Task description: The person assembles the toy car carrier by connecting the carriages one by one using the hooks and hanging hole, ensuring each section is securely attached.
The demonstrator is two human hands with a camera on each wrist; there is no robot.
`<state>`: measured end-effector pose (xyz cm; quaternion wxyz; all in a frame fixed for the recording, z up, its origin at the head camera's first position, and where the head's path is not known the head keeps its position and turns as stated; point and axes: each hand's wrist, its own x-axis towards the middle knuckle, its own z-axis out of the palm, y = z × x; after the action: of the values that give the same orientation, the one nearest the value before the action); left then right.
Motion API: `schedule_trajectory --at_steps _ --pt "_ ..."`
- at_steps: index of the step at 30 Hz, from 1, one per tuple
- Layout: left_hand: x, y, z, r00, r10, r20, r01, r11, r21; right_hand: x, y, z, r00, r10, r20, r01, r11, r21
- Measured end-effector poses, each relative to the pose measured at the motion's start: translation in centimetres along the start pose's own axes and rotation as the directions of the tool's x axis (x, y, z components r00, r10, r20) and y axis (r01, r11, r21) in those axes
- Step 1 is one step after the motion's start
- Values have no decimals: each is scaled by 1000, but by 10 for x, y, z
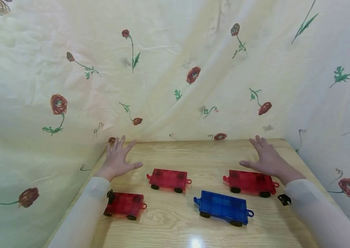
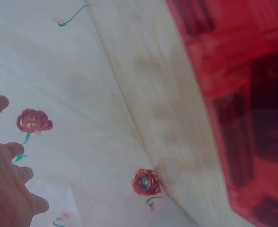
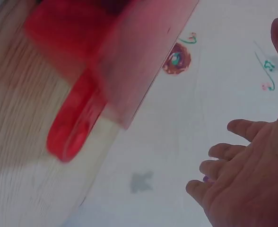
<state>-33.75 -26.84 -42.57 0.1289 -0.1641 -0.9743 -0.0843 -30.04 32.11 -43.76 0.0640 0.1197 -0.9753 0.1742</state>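
Stretched past blue toy wagon (image 1: 223,206), lower centre-right, and red toy wagon (image 1: 124,202), lower left — beyond, second red wagon (image 1: 168,178), low centre, third red wagon (image 1: 250,182), low right — with left hand (image 1: 118,161), right hand (image 1: 267,159), fingers splayed wide.

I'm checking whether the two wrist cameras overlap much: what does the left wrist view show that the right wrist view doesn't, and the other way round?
Only the left wrist view: the bare left hand, at the left edge.

Only the right wrist view: the bare right hand, at the right edge, and a rounded red plastic coupling jutting out.

Both: part of a translucent red plastic toy, pale wood-grain tabletop and whitish flower-printed cloth.
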Motion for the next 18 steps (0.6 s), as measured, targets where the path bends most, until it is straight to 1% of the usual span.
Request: schedule_trajectory --at_steps 5,8,11,15,18 --pt "-8 -3 1 1000 -3 22 3 1000 -14 4 -14 4 999 3 44 -6 997 75" --pt "-13 -3 2 1000 -2 24 3 999 -42 7 -21 9 997 3 78 -14 990 137" --pt "-19 -4 2 1000 4 25 -2 997 -77 9 -30 15 996 -6 94 -12 983 185" --pt "-27 -5 1 999 13 35 -9 994 -108 10 -47 21 994 -52 93 32 978 205" --pt "-34 -5 -1 998 9 54 -2 992 -126 12 -62 23 991 -94 90 73 974 215"
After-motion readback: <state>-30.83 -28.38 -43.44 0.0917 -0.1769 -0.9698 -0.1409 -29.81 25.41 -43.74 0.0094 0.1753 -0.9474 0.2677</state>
